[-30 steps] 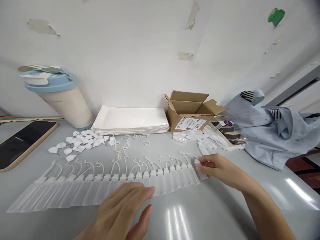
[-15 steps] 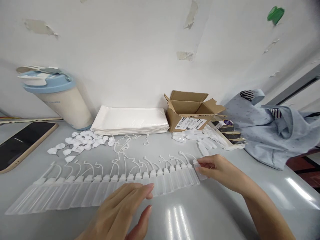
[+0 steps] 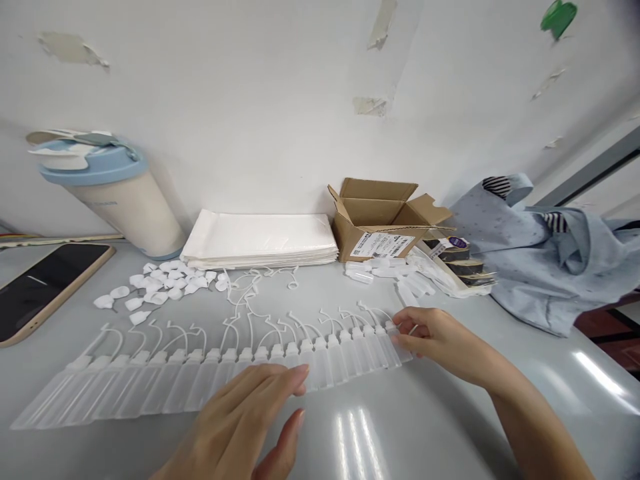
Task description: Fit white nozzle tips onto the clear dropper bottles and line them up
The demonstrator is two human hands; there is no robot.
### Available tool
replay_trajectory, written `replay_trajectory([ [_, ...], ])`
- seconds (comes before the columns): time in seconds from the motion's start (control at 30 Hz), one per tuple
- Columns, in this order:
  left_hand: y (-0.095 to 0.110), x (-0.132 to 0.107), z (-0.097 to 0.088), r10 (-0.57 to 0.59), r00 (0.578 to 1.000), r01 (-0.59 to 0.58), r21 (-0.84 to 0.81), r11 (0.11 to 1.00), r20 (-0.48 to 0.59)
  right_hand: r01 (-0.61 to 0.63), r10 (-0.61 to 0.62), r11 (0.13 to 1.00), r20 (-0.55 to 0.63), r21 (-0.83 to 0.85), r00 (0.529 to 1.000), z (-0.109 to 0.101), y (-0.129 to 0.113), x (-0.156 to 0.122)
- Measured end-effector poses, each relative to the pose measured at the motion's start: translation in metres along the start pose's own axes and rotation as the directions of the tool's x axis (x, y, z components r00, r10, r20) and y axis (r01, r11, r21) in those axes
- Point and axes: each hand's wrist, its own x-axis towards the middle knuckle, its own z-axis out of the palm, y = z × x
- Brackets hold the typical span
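A row of flat translucent plastic tubes (image 3: 197,381) lies side by side on the table, each with a white cap and most with a thin white cord curling from the top. My right hand (image 3: 430,337) is at the row's right end, thumb and fingers closed about the upper part of the last plastic tube (image 3: 404,355), which is partly hidden. In front of the row's middle, my left hand (image 3: 250,417) is held with thumb and fingers apart and nothing between them. It hides the lower ends of several tubes.
Small white caps (image 3: 173,280) and loose white cords (image 3: 245,290) lie behind the row. A paper stack (image 3: 260,237), an open cardboard box (image 3: 383,233) and loose clear tubes (image 3: 415,287) line the wall. A phone (image 3: 45,290) and tumbler (image 3: 125,207) stand left; blue cloth (image 3: 545,260) lies right.
The last tube has shifted slightly left, closer against the row, with my right hand's fingers still at it. My left hand has hardly moved. The view has tilted a little.
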Motion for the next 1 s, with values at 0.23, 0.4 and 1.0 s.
replay_trajectory([
  [0.23, -0.001, 0.0, 0.0, 0.005, 1.0, -0.005, -0.015, 1.0, 0.002, 0.028, -0.027, 0.999, 0.02, -0.032, 0.999, -0.003, -0.001, -0.002],
  [0.4, -0.001, 0.0, 0.0, 0.024, 1.0, -0.024, -0.001, 1.0, 0.004, 0.016, -0.011, 0.998, 0.077, -0.061, 0.997, -0.005, 0.002, -0.005],
  [1.0, -0.001, 0.001, 0.004, 0.036, 0.999, -0.035, 0.053, 0.998, -0.019, 0.041, -0.016, 0.977, 0.119, -0.21, 0.993, 0.008, 0.004, -0.005],
])
